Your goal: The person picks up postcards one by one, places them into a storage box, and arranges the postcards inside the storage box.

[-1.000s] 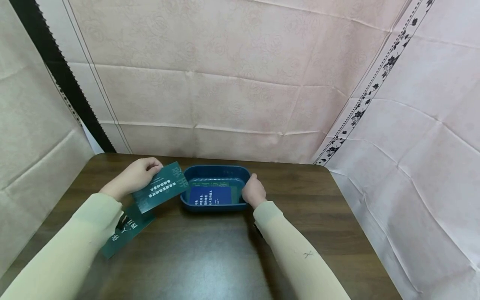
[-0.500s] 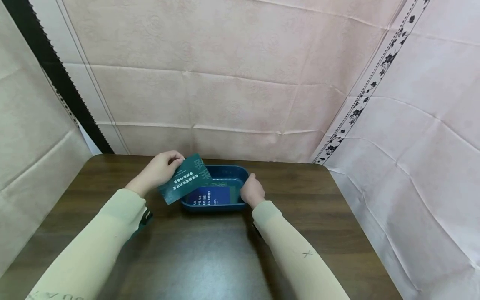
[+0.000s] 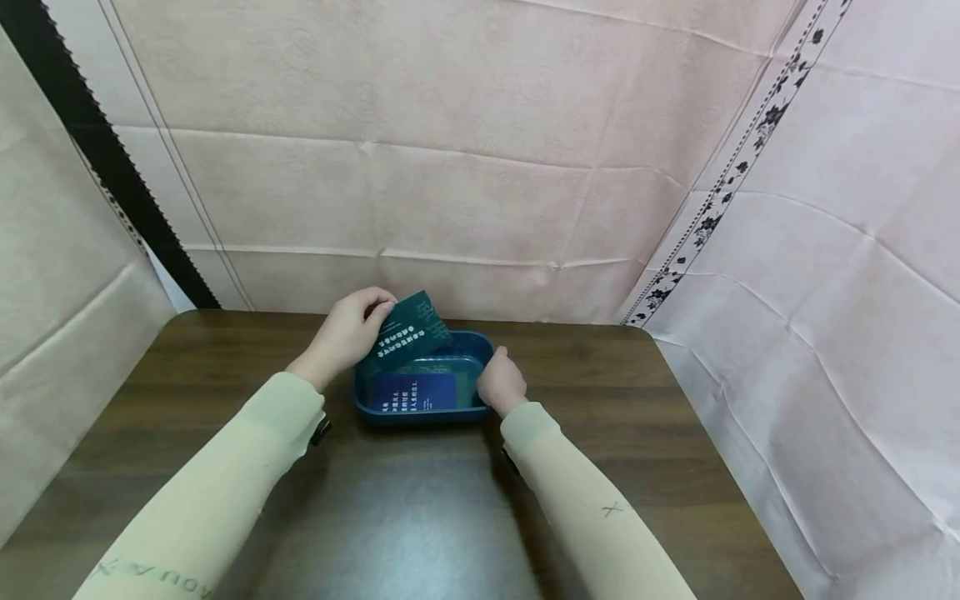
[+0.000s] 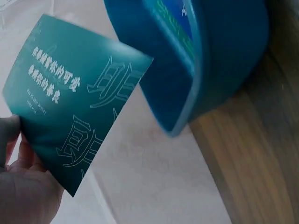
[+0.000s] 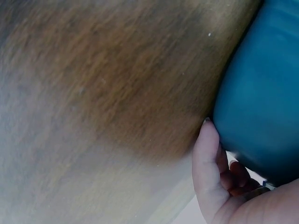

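My left hand (image 3: 348, 329) pinches a dark green card (image 3: 411, 332) by its edge, thumb on one side and fingers on the other. The card, printed with white characters, is tilted over the back left of a blue tray (image 3: 427, 417). In the left wrist view, this card (image 4: 70, 98) is beside the tray wall (image 4: 229, 60). A dark blue card (image 3: 420, 392) lies flat inside the tray, over a green one partly visible. At the tray's right end, my right hand (image 3: 504, 382) grips the rim; in the right wrist view, its thumb (image 5: 205, 158) lies against the outer wall.
The tray stands near the back edge of a brown wooden table (image 3: 405, 517). Pale cloth (image 3: 480, 208) hangs directly behind the table, with more cloth (image 3: 862, 333) along the right side and on the left.
My left hand has carried the green card rightward from beside the tray to over it. Another green card on the left of the table is now hidden by the forearm. The right hand stays put.
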The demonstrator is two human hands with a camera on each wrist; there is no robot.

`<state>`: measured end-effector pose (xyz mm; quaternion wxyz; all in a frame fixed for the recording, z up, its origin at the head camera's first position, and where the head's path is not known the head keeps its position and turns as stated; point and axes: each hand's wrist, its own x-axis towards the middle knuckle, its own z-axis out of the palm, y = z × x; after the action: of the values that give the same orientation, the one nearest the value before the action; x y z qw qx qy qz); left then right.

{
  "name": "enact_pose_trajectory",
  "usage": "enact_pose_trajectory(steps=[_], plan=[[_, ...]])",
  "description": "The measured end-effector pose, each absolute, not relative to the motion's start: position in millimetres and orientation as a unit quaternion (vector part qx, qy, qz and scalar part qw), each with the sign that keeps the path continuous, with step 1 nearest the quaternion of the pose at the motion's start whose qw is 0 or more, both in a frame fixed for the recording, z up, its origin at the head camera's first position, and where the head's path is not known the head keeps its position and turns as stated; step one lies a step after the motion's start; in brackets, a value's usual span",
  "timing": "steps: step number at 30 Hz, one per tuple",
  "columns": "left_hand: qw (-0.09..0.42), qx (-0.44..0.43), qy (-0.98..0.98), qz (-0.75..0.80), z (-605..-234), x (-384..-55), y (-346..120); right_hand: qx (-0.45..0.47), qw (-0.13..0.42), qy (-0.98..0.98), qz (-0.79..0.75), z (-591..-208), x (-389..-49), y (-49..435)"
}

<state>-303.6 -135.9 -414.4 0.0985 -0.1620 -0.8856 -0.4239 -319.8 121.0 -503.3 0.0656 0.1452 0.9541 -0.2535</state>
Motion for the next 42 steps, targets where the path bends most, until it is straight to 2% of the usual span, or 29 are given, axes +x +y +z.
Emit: enact_pose_trajectory(steps=[5,19,42], plan=[[0.098,-0.174,-0.884,-0.424,-421.2,-304.1,-125.0,0.147,0.067,0.953,-0.255,-501.0,-319.0,120.2],[0.042,-0.2,-0.897,-0.391,-455.3,-304.3,-107.1,0.134,0.07,0.956,-0.253,-502.0,-320.1,119.0],[-0.005,-0.219,-0.916,-0.337,-478.4,-304.1,-103.8,0.125,0.06,0.959,-0.249,-501.3,-314.8,121.5]])
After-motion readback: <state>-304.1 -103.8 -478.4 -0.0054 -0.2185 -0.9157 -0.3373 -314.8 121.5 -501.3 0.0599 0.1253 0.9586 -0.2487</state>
